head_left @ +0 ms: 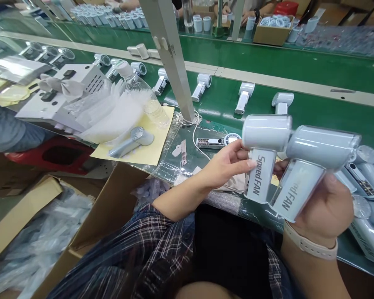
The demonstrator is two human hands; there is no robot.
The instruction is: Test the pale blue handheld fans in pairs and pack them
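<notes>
Two light-blue handheld fans marked "SpeedFAN" are held up side by side above the bench edge. My left hand (227,164) pinches the handle of the left handheld fan (262,174) between thumb and fingers. Around the handle of the right handheld fan (305,182), which tilts a little, my right hand (328,207) is closed. Behind my left hand an opened fan (210,143) with its inner parts showing lies on the bench. Close to my right hand several more fans (366,234) are piled at the right edge.
Several fans stand along the green conveyor (224,99). A metal post (171,58) rises from the bench. To the left are a plastic bottle (152,104), a fan on yellow paper (157,153) and a white box-shaped device (77,79). A carton (112,207) with plastic bags stands below.
</notes>
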